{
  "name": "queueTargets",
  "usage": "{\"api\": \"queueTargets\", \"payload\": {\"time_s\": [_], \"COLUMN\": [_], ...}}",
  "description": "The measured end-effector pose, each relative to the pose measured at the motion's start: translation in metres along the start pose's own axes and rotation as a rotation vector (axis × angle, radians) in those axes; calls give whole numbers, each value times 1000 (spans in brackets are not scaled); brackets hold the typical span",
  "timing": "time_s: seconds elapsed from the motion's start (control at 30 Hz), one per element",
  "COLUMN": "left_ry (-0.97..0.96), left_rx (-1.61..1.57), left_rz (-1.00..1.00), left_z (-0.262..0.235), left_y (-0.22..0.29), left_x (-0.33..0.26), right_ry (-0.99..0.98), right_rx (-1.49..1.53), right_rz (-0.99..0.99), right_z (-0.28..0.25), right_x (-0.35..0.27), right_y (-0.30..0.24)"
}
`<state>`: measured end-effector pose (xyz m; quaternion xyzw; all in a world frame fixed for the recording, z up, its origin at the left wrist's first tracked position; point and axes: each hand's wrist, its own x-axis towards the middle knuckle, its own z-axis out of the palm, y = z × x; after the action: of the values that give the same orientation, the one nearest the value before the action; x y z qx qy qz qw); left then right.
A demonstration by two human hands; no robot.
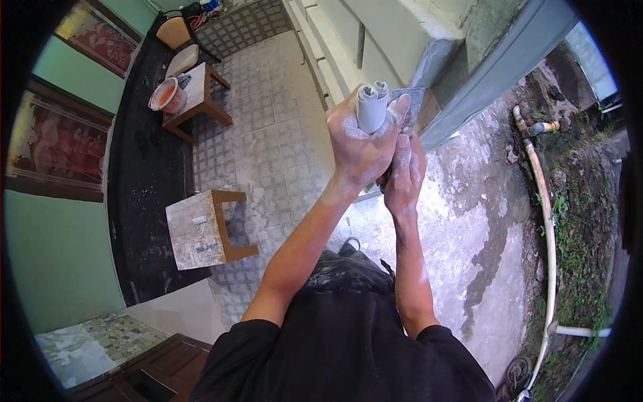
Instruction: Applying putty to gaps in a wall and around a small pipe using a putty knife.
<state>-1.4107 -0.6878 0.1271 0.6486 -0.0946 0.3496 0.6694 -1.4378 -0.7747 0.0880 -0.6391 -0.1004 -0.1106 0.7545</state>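
My left hand [355, 151] is closed round a rolled white sheet [372, 110], whose coiled end sticks up out of the fist. Pressed close beside it is my right hand [406, 177], its fingers closed at the lower part of a thin grey, speckled flat piece [416, 100] that looks like a sheet of sandpaper. A fingertip lies against that piece. Whitish dust coats both hands. Just beyond the grey piece stands the corner of a pale wall ledge [435, 60]. Where the hands meet, the fingers partly hide one another.
On the left, a dusty small wooden table [194, 234] bears a small white piece [199, 220]. Farther off, another table [194, 90] holds an orange-red bucket [167, 97], near a chair [174, 33]. A grey-green post [495, 74] rises at the right. Beyond run white pipes [546, 221].
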Motion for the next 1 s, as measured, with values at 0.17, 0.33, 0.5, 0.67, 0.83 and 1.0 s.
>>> {"api": "queueTargets", "payload": {"time_s": [0.17, 0.33, 0.5, 0.67, 0.83, 1.0], "left_ry": [33, -30, 18, 14, -34, -55], "left_rx": [-37, 49, 8, 9, 86, 83], "left_rz": [2, -1, 40, 71, 26, 58], "left_z": [-1, -5, 0, 1, -5, -5], "left_y": [-7, -5, 0, -4, -1, 0], "left_x": [-1, -8, 4, 5, 3, 5], "right_ry": [30, 103, 83, 95, 58, 113], "right_rx": [-49, -134, -45, -70, -70, -89], "right_rz": [60, -102, 30, 1, 55, -21], "right_z": [4, 4, 5, 8, 7, 13], "right_x": [-3, -6, -5, -3, -3, 2], "right_y": [1, 8, 1, 5, 4, 2]}}
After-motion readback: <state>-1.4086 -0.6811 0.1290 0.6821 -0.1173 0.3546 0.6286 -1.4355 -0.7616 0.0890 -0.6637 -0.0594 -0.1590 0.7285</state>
